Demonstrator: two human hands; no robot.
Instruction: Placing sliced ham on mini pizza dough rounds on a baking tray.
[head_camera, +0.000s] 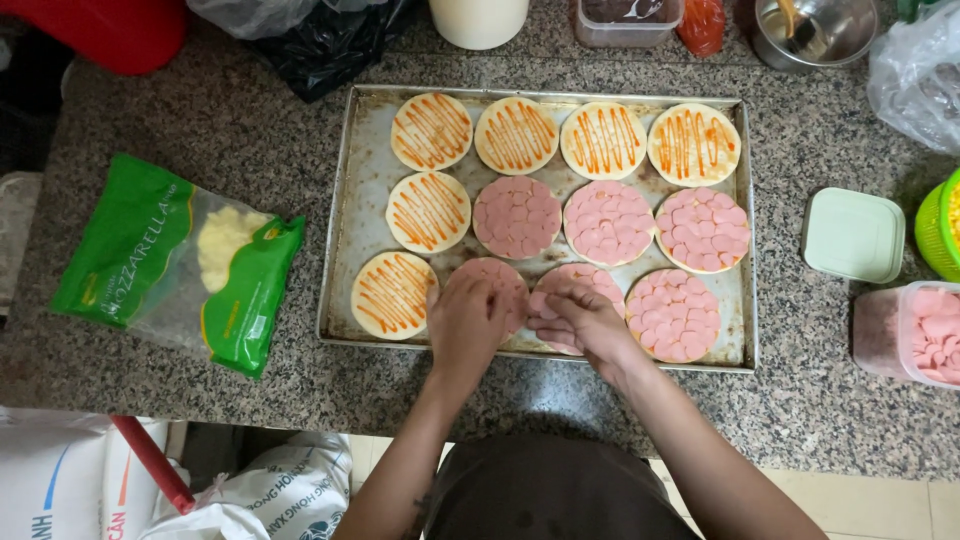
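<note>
Twelve rounds (516, 216) on tray (345, 200): six sauced, six sausage-covered; hand grips unclear.

Two small round bases sit side by side in the near row of the metal baking tray (345, 250), both flat. The left base (492, 280) is tiled with pink sausage slices, half under the left hand (465, 325). The right base (580, 285) is pink-topped too, the right hand (580, 322) resting fingertips on it.

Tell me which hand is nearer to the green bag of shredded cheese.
Left. The left hand rests on a sausage-topped round in the tray, closer to the green cheese bag; the right hand lies beyond it, farther right.
</note>
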